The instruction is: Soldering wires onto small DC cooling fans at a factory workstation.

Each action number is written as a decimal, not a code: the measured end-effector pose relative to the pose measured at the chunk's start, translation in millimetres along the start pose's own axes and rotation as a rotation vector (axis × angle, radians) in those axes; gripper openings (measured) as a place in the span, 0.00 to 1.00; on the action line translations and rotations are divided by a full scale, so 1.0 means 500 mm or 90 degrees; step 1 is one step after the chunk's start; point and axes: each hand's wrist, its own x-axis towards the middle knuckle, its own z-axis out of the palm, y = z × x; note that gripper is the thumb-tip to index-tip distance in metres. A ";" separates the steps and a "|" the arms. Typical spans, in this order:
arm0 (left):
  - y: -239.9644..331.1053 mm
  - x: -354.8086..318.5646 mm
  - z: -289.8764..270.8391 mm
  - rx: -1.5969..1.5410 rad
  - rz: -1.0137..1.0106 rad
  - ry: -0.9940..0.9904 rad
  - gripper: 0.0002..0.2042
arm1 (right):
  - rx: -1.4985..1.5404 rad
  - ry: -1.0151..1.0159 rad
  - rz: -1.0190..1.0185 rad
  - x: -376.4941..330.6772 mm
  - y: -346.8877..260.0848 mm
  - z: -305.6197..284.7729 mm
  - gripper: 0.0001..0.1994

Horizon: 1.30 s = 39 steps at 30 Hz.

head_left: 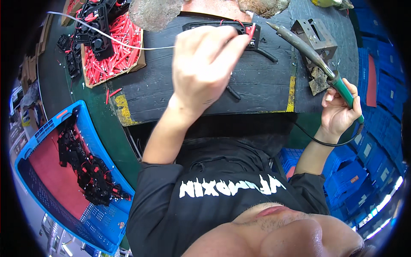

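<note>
Head view: left hand over a black oblong plastic frame, right hand clamped on a green-handled metal soldering iron.

Left fingers bend together beside a small red tube; their grip is hidden, so I cannot tell what they clamp. A thin grey wire reaches that hand. The frame lies near the far edge of the black counter; a cardboard box stands along its left edge.

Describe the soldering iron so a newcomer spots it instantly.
Start at the dark workbench and go to its right side, where the person's right hand shows. That hand holds the soldering iron, slanting up and left past a metal bracket. Its green handle and long tapered metal shaft set it apart from that boxy, holed bracket.
</note>
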 end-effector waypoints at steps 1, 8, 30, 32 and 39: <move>0.007 0.002 0.019 0.022 0.005 -0.004 0.11 | 0.002 0.001 0.000 0.001 0.000 -0.002 0.26; 0.023 0.000 0.048 0.022 -0.036 -0.023 0.14 | 0.045 -0.024 0.002 0.006 0.001 -0.009 0.26; 0.010 0.000 0.058 0.005 0.021 -0.009 0.12 | 0.041 -0.033 0.016 0.019 0.012 -0.013 0.26; 0.009 -0.004 0.053 0.012 0.025 -0.010 0.12 | 0.031 -0.032 0.012 0.019 0.020 -0.010 0.26; 0.006 -0.009 0.064 0.000 0.027 0.001 0.12 | 0.009 -0.018 0.009 0.013 0.012 -0.009 0.26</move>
